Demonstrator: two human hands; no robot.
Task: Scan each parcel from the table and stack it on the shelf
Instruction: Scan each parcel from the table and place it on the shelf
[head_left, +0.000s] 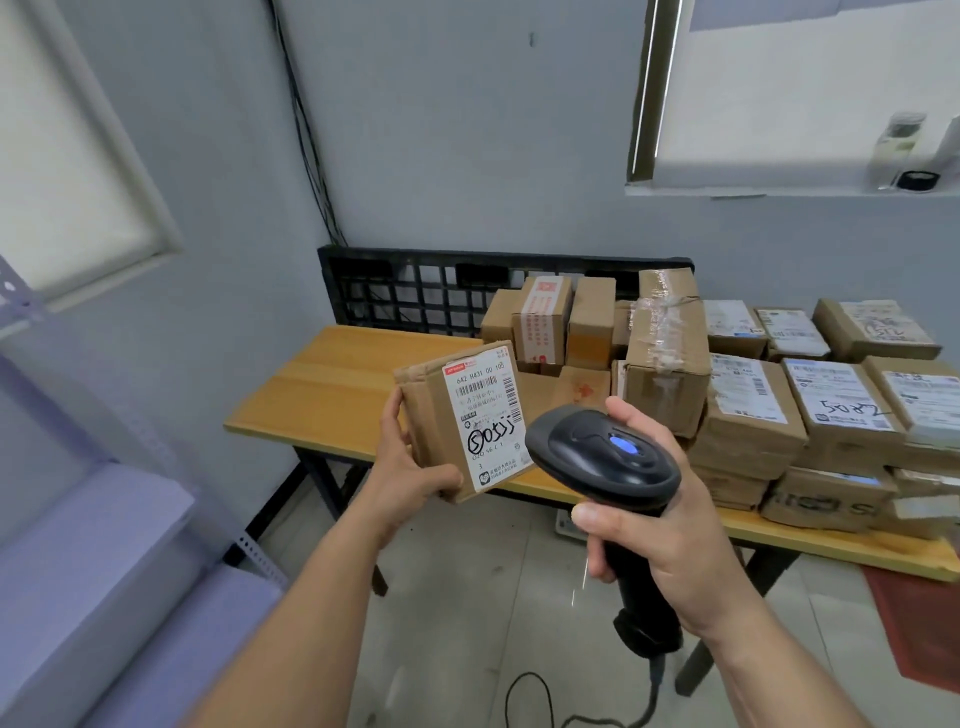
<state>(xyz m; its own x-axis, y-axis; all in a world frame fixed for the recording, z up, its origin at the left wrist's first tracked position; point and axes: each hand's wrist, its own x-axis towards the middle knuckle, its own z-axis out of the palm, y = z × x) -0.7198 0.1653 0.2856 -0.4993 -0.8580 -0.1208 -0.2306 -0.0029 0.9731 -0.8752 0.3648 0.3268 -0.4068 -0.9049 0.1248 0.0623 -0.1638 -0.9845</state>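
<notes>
My left hand (410, 462) grips a small cardboard parcel (439, 415) by its lower left corner, held up above the table's front edge. Its white shipping label with barcodes and handwritten digits faces me. My right hand (654, 530) is wrapped round the handle of a black barcode scanner (608, 457). The scanner's head, with a lit blue spot on top, sits just right of the parcel's label. More cardboard parcels (748, 395) are piled on the right half of the wooden table (322, 395). A pale grey shelf (98, 551) stands at the left.
A black plastic pallet (415, 291) leans against the wall behind the table. The scanner's black cable (535, 696) trails over the tiled floor. A red mat (919, 623) lies at the right under the table's end. A window sill at upper right holds small items.
</notes>
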